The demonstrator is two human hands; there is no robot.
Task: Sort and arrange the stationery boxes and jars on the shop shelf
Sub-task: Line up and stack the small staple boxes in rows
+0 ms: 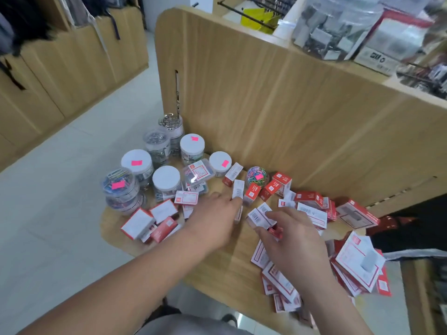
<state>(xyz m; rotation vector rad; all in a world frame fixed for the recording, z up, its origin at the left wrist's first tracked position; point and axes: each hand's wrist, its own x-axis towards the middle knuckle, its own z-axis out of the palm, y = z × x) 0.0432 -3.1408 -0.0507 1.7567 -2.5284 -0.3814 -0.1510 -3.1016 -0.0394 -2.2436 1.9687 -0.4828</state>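
Observation:
Many small red-and-white stationery boxes lie scattered over a low wooden shelf. My left hand reaches into the pile and pinches an upright white box with a barcode between its fingertips. My right hand grips a small stack of white barcode boxes between thumb and fingers. Several clear jars with white lids and pink price stickers stand grouped at the shelf's left end. A round ball of coloured paper clips sits by the back panel.
A tall wooden back panel rises behind the shelf. Larger flat red-and-white packs are piled at the right. Bagged goods and boxes sit on the upper shelf. Pale tiled floor and wooden cabinets lie to the left.

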